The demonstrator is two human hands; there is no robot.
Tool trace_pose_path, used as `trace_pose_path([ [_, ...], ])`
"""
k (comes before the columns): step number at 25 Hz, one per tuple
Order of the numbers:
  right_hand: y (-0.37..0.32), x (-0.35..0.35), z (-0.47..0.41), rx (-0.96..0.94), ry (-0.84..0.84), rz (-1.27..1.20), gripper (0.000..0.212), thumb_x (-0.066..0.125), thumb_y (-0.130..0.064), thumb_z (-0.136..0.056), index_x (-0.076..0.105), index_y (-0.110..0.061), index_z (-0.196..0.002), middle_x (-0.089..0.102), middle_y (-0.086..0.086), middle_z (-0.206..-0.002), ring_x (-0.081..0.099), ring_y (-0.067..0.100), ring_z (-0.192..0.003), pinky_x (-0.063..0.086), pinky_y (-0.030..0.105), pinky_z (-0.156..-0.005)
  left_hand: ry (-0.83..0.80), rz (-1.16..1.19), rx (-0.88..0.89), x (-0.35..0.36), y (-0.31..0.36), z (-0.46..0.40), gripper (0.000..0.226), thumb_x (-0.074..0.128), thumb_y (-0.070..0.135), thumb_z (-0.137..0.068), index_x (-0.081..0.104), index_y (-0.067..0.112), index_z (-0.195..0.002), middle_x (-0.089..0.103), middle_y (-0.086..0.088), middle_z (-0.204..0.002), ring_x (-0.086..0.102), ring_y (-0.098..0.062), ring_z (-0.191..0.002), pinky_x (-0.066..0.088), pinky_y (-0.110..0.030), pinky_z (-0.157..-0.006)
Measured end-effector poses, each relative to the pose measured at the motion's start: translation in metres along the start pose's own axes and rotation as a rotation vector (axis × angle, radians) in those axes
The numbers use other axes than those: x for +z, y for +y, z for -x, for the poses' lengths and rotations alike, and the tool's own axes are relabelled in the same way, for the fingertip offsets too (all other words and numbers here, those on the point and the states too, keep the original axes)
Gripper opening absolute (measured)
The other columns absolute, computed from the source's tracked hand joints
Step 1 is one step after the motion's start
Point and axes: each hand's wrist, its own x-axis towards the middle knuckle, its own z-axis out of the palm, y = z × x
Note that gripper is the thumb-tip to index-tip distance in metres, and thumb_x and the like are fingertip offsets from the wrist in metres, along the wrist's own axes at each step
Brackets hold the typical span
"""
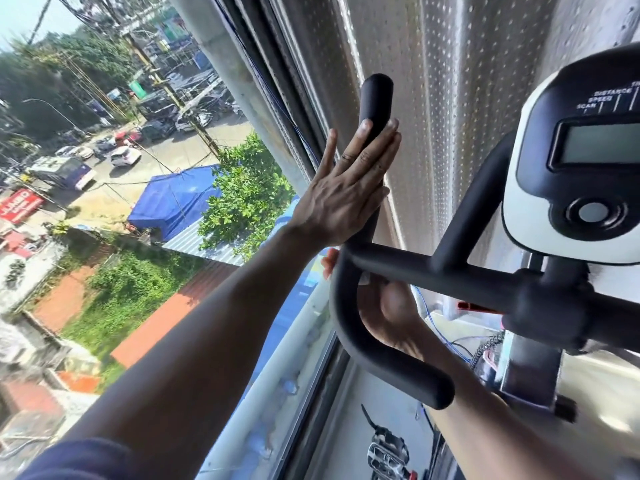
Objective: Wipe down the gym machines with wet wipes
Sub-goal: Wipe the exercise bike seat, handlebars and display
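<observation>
Left hand (346, 195): fingers straight, slightly fanned, laid flat along the upright black handlebar (375, 98) of the exercise bike. Right hand (388, 313): reached under the handlebar's curved loop, palm up, fingers curled behind the bar; whether it held a wipe could not be told. Console (575, 174): right of the bars. Window (138, 168): left.

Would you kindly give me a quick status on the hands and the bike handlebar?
Left hand flat against handlebar upright. Right hand behind lower bend, grip unclear. No wipe visible. Nothing in the way.
</observation>
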Motion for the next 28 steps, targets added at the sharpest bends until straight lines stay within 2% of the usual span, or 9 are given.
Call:
trace_pose_path([
  [2,0.008,-0.009,0.001,0.048,-0.018,0.099,0.044,0.068,-0.027,-0.091,0.067,0.0,-0.125,0.068,0.021,-0.121,0.064,0.036,-0.115,0.049,0.046,-0.105,0.002,-0.002,-0.006,0.0,0.0,0.0,0.06,0.039,0.032,-0.11,0.02,0.01,-0.163,0.02,-0.008,-0.171,0.012,-0.032,-0.159,0.003,-0.059,-0.127],
  [6,0.024,-0.02,0.02,0.247,0.057,0.04,0.044,0.038,-0.019,-0.105,0.076,0.003,-0.107,0.069,0.022,-0.11,0.071,0.034,-0.098,0.053,0.045,-0.1,-0.01,0.04,-0.023,-0.001,0.001,0.001,0.059,0.036,0.032,-0.111,0.019,0.01,-0.163,0.018,-0.008,-0.171,0.009,-0.032,-0.159,-0.002,-0.056,-0.127],
  [8,0.02,-0.016,0.033,0.311,0.048,0.046,0.03,0.061,-0.016,-0.098,0.072,0.009,-0.111,0.066,0.027,-0.116,0.071,0.037,-0.098,0.057,0.045,-0.096,-0.025,0.046,-0.029,-0.003,0.001,0.001,0.059,0.035,0.032,-0.111,0.018,0.01,-0.163,0.017,-0.008,-0.172,0.008,-0.032,-0.159,-0.003,-0.055,-0.127],
  [10,0.016,-0.022,0.052,0.321,0.041,0.061,0.05,0.079,-0.011,-0.085,0.063,0.016,-0.123,0.063,0.032,-0.123,0.07,0.04,-0.105,0.059,0.044,-0.095,-0.039,0.035,-0.036,-0.005,0.004,0.003,0.059,0.034,0.031,-0.112,0.017,0.01,-0.164,0.015,-0.008,-0.172,0.008,-0.032,-0.159,-0.002,-0.056,-0.127],
  [13,0.005,-0.029,0.094,0.352,0.05,0.141,0.044,0.06,-0.013,-0.093,0.061,0.018,-0.124,0.062,0.037,-0.126,0.071,0.04,-0.107,0.058,0.042,-0.097,-0.06,0.022,-0.061,-0.009,0.011,0.006,0.059,0.034,0.03,-0.111,0.017,0.01,-0.164,0.014,-0.007,-0.172,0.007,-0.031,-0.159,0.002,-0.057,-0.127],
  [16,-0.016,-0.038,0.134,0.309,0.125,0.275,0.034,0.05,-0.007,-0.095,0.071,0.015,-0.109,0.068,0.036,-0.113,0.076,0.036,-0.092,0.065,0.037,-0.079,-0.085,0.063,-0.159,-0.007,0.021,0.013,0.06,0.033,0.027,-0.109,0.016,0.012,-0.165,0.01,-0.005,-0.173,0.005,-0.028,-0.16,0.004,-0.058,-0.127],
  [19,-0.024,-0.034,0.166,0.22,0.249,0.236,0.033,0.046,-0.001,-0.095,0.066,0.019,-0.112,0.069,0.038,-0.109,0.077,0.036,-0.084,0.064,0.031,-0.063,-0.081,0.12,-0.266,-0.006,0.034,0.021,0.063,0.032,0.023,-0.106,0.012,0.015,-0.165,0.006,-0.002,-0.174,0.004,-0.023,-0.16,0.004,-0.059,-0.126],
  [23,-0.025,-0.02,0.188,0.078,0.364,0.246,0.028,0.045,0.001,-0.101,0.063,0.018,-0.114,0.069,0.037,-0.108,0.073,0.042,-0.099,0.065,0.034,-0.073,-0.094,0.345,-0.389,-0.005,0.06,0.051,0.064,0.036,0.021,-0.108,0.008,0.016,-0.166,-0.003,0.001,-0.173,-0.002,-0.015,-0.16,-0.017,-0.041,-0.124],
  [28,-0.021,-0.002,0.161,0.094,0.462,0.245,0.025,0.044,-0.003,-0.102,0.062,0.012,-0.111,0.072,0.03,-0.109,0.07,0.043,-0.106,0.062,0.047,-0.085,-0.129,0.45,-0.532,-0.005,0.083,0.078,0.063,0.016,0.047,-0.109,0.008,0.019,-0.165,-0.003,0.001,-0.173,-0.006,-0.014,-0.159,-0.027,-0.024,-0.116],
])
